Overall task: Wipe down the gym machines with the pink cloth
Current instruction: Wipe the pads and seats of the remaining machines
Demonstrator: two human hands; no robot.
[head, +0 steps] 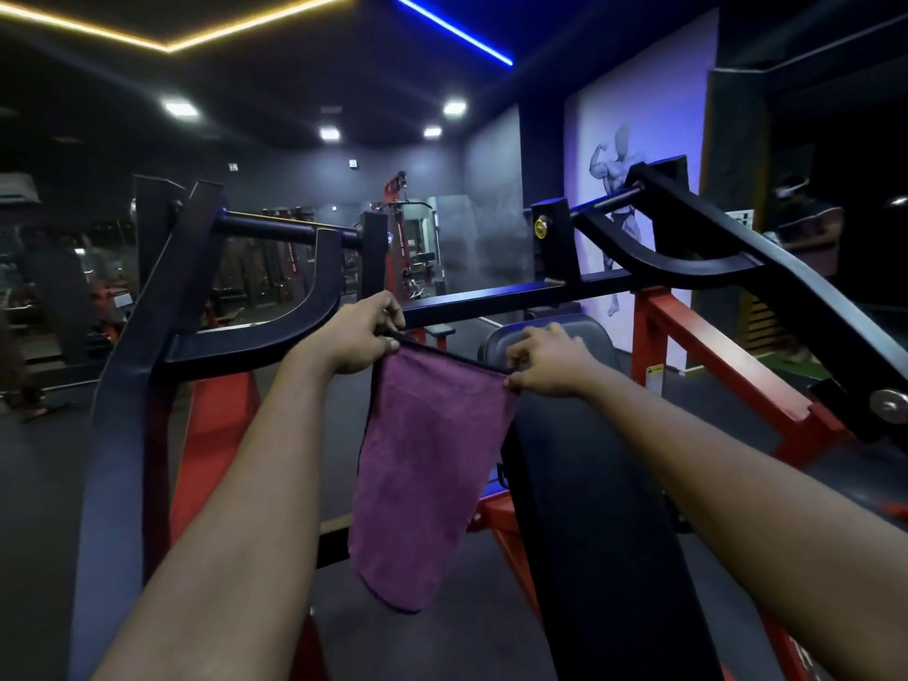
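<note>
Pink-purple terry cloth (422, 464) hanging long axis vertical, top edge stretched taut, left hand (361, 336) and right hand (545, 358) fingers pinching its upper corners, black padded machine seat (589, 484) just behind

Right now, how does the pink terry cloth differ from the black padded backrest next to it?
The pink terry cloth hangs limp in the air, pinched at its top corners by the left hand and right hand. The black padded backrest slopes on the red metal frame. The cloth looks fuzzy, the backrest smooth. Both are straight ahead, the cloth overlapping the backrest's left edge.
</note>
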